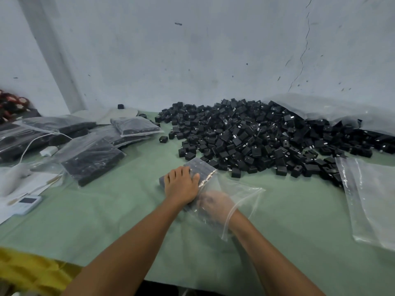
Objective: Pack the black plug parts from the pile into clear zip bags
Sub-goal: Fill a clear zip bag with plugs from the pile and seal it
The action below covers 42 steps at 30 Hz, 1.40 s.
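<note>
Clear zip bag (241,193) veils right hand (213,205) — blurred, its grip unreadable.

dim, flat, bluish light, barely any shadow. faint sheen right of the pile (267,135). bowed and blurry far left of it.

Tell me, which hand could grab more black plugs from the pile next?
Probably the left. The left hand lies open on the block of plugs, outside the clear zip bag and close to the pile. The right hand is inside the bag, so it must come out first.
</note>
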{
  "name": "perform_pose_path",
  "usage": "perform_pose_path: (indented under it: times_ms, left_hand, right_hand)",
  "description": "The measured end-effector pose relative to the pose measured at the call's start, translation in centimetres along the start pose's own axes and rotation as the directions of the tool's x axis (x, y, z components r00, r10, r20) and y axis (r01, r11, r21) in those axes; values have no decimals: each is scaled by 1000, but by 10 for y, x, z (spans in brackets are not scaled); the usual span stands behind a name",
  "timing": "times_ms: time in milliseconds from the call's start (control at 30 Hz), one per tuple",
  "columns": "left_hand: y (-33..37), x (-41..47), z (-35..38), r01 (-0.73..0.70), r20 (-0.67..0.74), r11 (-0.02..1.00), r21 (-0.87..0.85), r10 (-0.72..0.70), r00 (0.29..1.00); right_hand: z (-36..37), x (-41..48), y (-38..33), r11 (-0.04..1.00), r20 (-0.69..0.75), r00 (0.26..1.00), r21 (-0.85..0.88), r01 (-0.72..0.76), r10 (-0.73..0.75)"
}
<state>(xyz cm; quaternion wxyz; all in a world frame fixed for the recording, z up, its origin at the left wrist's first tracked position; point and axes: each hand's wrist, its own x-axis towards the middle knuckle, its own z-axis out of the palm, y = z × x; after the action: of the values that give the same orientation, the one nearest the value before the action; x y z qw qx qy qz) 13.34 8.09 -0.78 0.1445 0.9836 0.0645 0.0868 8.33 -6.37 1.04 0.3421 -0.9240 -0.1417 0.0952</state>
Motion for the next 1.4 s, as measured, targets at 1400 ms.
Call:
perform_pose_path:
  times_ms: [1400]
  left_hand:
    - [-1, 1, 3, -6, -23, 997, 75, 8, 1000]
  right_hand:
    - [-80, -143, 78, 836, -116, 987, 548, -31, 113]
